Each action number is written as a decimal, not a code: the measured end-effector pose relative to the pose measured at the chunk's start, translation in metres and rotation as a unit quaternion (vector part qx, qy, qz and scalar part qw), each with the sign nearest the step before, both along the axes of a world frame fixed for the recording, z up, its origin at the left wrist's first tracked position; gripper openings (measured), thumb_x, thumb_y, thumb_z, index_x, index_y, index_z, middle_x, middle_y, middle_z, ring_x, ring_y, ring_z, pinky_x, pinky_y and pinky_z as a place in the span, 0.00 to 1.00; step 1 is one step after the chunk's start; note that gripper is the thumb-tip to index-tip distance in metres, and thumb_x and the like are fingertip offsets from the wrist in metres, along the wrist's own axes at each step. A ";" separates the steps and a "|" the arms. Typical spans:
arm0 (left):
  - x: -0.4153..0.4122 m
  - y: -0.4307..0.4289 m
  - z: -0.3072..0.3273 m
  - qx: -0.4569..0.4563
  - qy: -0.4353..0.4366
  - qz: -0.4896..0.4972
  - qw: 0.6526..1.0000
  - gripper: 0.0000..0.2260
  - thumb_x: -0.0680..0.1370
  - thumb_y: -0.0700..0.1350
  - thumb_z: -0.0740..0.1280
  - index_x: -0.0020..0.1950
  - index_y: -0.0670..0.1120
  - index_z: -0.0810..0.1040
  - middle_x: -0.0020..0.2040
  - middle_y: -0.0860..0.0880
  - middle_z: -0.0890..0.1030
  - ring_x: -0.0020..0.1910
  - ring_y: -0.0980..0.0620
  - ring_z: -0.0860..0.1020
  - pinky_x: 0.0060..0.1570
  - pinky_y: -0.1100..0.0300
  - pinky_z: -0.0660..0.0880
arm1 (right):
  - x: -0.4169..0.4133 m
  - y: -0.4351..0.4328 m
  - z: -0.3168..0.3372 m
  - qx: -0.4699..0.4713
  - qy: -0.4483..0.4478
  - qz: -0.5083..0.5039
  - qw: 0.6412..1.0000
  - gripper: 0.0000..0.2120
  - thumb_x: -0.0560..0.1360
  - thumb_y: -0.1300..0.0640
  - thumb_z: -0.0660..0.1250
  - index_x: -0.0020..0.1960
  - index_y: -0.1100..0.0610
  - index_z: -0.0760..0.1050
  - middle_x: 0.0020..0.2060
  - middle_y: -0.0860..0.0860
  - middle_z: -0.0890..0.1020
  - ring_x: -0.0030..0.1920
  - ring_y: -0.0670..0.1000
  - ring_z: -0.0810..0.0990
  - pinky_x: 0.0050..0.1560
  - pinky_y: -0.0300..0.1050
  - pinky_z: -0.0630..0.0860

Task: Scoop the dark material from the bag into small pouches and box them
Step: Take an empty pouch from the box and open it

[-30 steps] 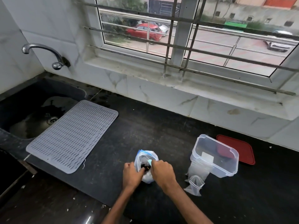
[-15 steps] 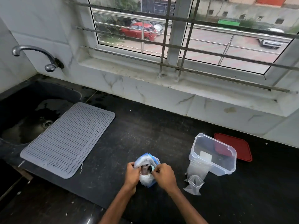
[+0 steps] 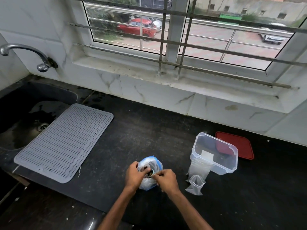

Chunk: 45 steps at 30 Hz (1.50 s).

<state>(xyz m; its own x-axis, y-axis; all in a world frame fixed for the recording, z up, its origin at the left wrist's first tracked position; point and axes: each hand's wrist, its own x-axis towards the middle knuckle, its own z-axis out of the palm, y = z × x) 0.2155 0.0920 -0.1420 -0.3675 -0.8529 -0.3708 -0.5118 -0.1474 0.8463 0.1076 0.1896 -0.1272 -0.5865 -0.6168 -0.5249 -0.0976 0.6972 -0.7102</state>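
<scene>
Bag (image 3: 150, 164) of dark material stands mouth-up on the tabletop (image 3: 141, 133) near its front edge, between both hands. My left hand (image 3: 134, 175) has its fingers curled round the bag's left rim. The right hand (image 3: 166, 180) pinches what looks like a small scoop (image 3: 152, 172) at the mouth, too small to be sure.

My worry is that the thin plastic slumps if the left grip slackens, spilling grains onto black stone where they'd vanish. A loaded scoop must also cross open tabletop to the small pouch (image 3: 196, 185), which stands open just in front of the clear box (image 3: 217, 141), and a nudge could topple it.

A red lid (image 3: 239, 145) lies behind the box. The grey drying mat (image 3: 64, 143) and sink (image 3: 49, 92) are well left, obstructing nothing.
</scene>
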 end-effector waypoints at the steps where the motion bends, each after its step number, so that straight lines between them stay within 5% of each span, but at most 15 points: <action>1: 0.000 0.000 0.001 0.002 -0.006 -0.002 1.000 0.14 0.67 0.46 0.80 0.41 0.43 0.77 0.35 0.49 0.83 0.35 0.53 0.80 0.31 0.62 0.72 | 0.000 0.000 0.000 -0.001 -0.004 -0.001 1.000 0.05 0.75 0.55 0.72 0.41 0.55 0.82 0.29 0.48 0.80 0.22 0.40 0.75 0.25 0.34 0.69; 7: 0.002 -0.007 -0.003 0.036 0.048 -0.001 0.998 0.09 0.76 0.41 0.72 0.36 0.44 0.80 0.31 0.50 0.81 0.35 0.51 0.78 0.36 0.55 0.74 | 0.000 -0.002 0.001 0.004 -0.034 -0.013 0.999 0.05 0.75 0.56 0.71 0.42 0.56 0.82 0.32 0.51 0.82 0.24 0.43 0.75 0.27 0.37 0.71; 16: 0.004 -0.009 -0.002 0.011 0.009 0.032 0.999 0.03 0.78 0.43 0.69 0.48 0.44 0.78 0.42 0.47 0.83 0.42 0.50 0.82 0.42 0.54 0.79 | -0.002 0.003 0.002 -0.036 -0.050 -0.033 0.998 0.03 0.77 0.55 0.69 0.48 0.53 0.82 0.34 0.51 0.82 0.28 0.43 0.76 0.29 0.37 0.73; 22: 0.005 -0.007 0.000 -0.054 -0.060 0.048 0.996 0.06 0.78 0.46 0.68 0.52 0.50 0.73 0.44 0.53 0.80 0.42 0.53 0.80 0.44 0.52 0.80 | -0.001 0.008 0.008 -0.063 -0.074 -0.040 0.994 0.03 0.78 0.55 0.70 0.48 0.51 0.82 0.33 0.50 0.82 0.29 0.43 0.76 0.30 0.36 0.73; 28: 0.005 -0.008 0.005 -0.095 -0.071 0.090 0.989 0.08 0.78 0.47 0.67 0.54 0.50 0.70 0.48 0.50 0.81 0.44 0.47 0.80 0.43 0.52 0.76 | -0.011 0.011 0.024 -0.103 -0.121 -0.062 0.985 0.04 0.77 0.55 0.71 0.47 0.53 0.84 0.29 0.50 0.80 0.26 0.44 0.72 0.28 0.38 0.70; 40: 0.010 0.003 0.007 -0.132 -0.089 -0.004 0.987 0.15 0.77 0.50 0.67 0.57 0.53 0.63 0.55 0.50 0.78 0.49 0.48 0.79 0.46 0.52 0.72 | -0.055 0.054 0.067 -0.140 -0.124 -0.095 0.978 0.04 0.78 0.56 0.69 0.48 0.55 0.83 0.31 0.51 0.80 0.28 0.45 0.73 0.29 0.37 0.71; 43: 0.012 0.006 0.011 -0.164 -0.057 0.000 0.985 0.22 0.75 0.49 0.71 0.64 0.49 0.66 0.61 0.49 0.76 0.58 0.47 0.78 0.52 0.51 0.74 | -0.069 0.075 0.073 -0.141 -0.135 -0.113 0.974 0.05 0.78 0.57 0.69 0.49 0.55 0.83 0.32 0.53 0.81 0.30 0.46 0.73 0.30 0.37 0.72; 45: 0.011 0.009 0.015 -0.266 -0.059 0.010 0.962 0.26 0.75 0.50 0.71 0.69 0.43 0.67 0.66 0.44 0.73 0.64 0.44 0.73 0.62 0.49 0.71 | -0.077 0.089 0.075 -0.147 -0.141 -0.126 0.971 0.05 0.77 0.57 0.70 0.49 0.55 0.84 0.34 0.54 0.82 0.31 0.47 0.74 0.32 0.37 0.72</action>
